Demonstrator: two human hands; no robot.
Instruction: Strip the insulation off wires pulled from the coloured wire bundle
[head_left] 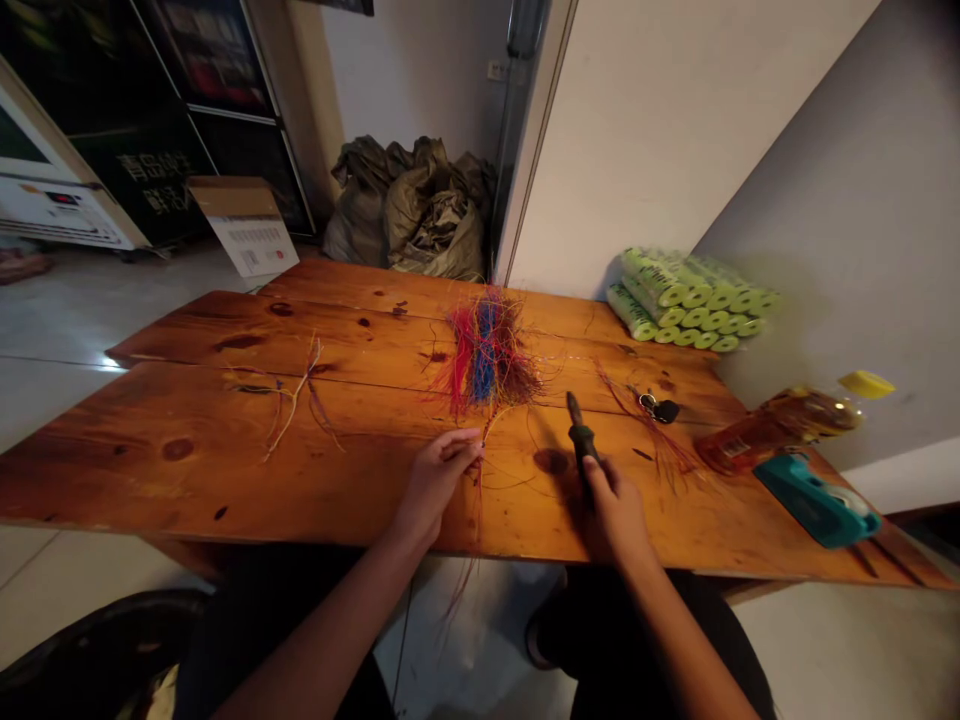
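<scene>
My left hand (442,472) is closed in a pinch on a bundle of thin wires (488,428) whose reddish ends hang down past the table's near edge. My right hand (616,505) is wrapped round the dark handles of a pair of pliers (579,432), with the narrow jaws pointing up and away, apart from the wires. Just beyond the left hand lies a heap of fine wires (486,350) in red, blue and brown bands, with stray yellowish strands over it. A loose yellow wire curls between the two hands.
On the wooden table (180,410), a branching wire piece (298,400) lies at left. Loose red wires (637,415), keys (660,408), an amber drink bottle (780,428) and a teal tape dispenser (814,500) lie at right. Green-wrapped rolls (686,300) are stacked behind; sacks (420,210) stand beyond.
</scene>
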